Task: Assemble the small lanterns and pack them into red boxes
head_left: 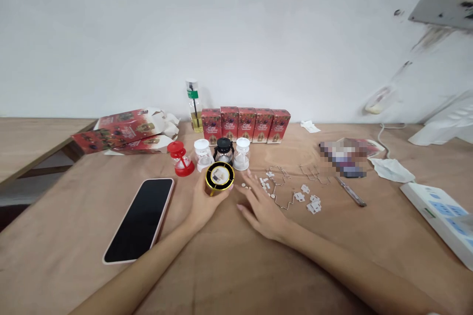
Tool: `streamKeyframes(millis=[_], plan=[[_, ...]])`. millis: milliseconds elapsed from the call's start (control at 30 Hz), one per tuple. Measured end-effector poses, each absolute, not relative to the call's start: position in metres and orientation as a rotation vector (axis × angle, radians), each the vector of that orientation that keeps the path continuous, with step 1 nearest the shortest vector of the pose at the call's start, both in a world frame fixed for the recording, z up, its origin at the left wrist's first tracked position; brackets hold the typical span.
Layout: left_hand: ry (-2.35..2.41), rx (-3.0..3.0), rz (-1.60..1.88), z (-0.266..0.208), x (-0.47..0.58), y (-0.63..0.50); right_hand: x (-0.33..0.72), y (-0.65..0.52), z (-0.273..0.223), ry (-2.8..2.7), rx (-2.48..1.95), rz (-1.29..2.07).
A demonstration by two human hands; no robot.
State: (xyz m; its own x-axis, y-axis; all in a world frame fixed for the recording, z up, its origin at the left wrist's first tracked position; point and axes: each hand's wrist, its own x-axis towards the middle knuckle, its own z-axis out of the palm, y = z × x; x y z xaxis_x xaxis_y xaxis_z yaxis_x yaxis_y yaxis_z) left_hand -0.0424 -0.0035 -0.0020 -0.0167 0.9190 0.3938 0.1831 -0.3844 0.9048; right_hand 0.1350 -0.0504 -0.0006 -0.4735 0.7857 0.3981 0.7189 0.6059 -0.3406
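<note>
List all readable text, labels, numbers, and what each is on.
"Merry Christmas": on the row of red boxes, slightly blurred; smaller print below it unreadable.
Green label on the bottle: too small to read.
Red packaging at left: print too blurred.
Power strip: no legible marks.
Round black-and-gold piece in the left hand: no readable text.

I see soft, even, fairly bright light whose source lies out of my view. Beyond the grip of the bare left hand (202, 203), the pale grey wall (236, 34) dulls toward its corners. Far right of the grip, the long white power strip with blue panels (419, 199) looks stretched and soft; nearer, coarse pixels mask a flat multicoloured item (342, 156).
</note>
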Motion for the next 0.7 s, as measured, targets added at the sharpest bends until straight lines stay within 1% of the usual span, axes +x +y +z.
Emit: streamKeyframes(millis=[100, 200, 400, 700], plan=[[1.064, 1.724, 1.424, 0.003, -0.042, -0.006, 0.146, -0.053, -0.002, -2.078, -1.147, 0.201], [1.028, 1.768, 1.389, 0.007, -0.042, -0.009, 0.159, -0.057, -0.003, -1.983, -1.123, 0.207], [0.987, 1.736, 1.317, 0.007, -0.042, -0.009, 0.169, -0.06, -0.004, -2.046, -1.249, 0.081], [0.949, 1.776, 1.2, 0.004, -0.037, -0.012, 0.165, -0.063, -0.004, -2.103, -1.463, 0.085]])
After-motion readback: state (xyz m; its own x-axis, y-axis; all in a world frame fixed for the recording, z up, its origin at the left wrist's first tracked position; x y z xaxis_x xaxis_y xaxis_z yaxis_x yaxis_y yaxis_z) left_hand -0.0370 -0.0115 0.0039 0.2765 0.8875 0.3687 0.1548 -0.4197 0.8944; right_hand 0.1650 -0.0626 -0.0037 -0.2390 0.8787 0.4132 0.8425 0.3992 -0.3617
